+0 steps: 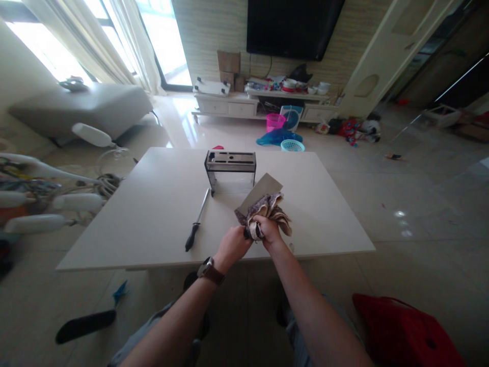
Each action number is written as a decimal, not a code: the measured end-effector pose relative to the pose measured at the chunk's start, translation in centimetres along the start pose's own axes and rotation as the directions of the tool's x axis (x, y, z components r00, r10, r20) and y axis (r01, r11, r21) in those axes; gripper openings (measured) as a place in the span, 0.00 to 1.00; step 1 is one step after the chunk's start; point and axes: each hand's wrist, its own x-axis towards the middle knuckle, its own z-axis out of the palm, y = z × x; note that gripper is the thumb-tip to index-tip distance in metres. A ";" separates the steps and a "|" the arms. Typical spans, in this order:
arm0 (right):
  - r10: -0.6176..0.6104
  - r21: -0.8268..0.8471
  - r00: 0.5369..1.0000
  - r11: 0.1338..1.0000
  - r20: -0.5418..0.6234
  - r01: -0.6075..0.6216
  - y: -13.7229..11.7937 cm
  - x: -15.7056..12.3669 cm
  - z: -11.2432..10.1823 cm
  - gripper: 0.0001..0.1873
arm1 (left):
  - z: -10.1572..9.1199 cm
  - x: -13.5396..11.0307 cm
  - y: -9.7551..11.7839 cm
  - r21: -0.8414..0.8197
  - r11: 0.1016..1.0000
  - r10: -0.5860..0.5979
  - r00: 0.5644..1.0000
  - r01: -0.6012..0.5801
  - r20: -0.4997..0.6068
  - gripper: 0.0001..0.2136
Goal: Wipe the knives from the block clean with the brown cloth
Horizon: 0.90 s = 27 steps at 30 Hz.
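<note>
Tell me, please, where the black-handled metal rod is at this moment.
In the head view, the black-handled metal rod lies on the white table, left of the left hand, its tip near the slotted stand.

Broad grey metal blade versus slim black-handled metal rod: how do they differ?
The broad grey metal blade is wide and flat; the slim black-handled metal rod is narrow. The blade is partly covered by a patterned purplish cloth; the rod lies uncovered on the white table. Both look metallic.
</note>
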 end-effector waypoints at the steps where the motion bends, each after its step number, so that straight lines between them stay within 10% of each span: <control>1: 0.025 0.013 1.000 1.000 -0.008 -0.025 0.0 0.0 0.0 0.08 | 0.0 0.0 0.0 0.002 1.000 -0.002 1.000 0.002 0.001 0.12; 27: 0.112 0.019 0.993 0.994 -0.031 -0.111 -0.7 -0.3 0.0 0.05 | 0.3 0.1 0.0 -0.009 1.000 0.007 1.000 -0.007 0.013 0.13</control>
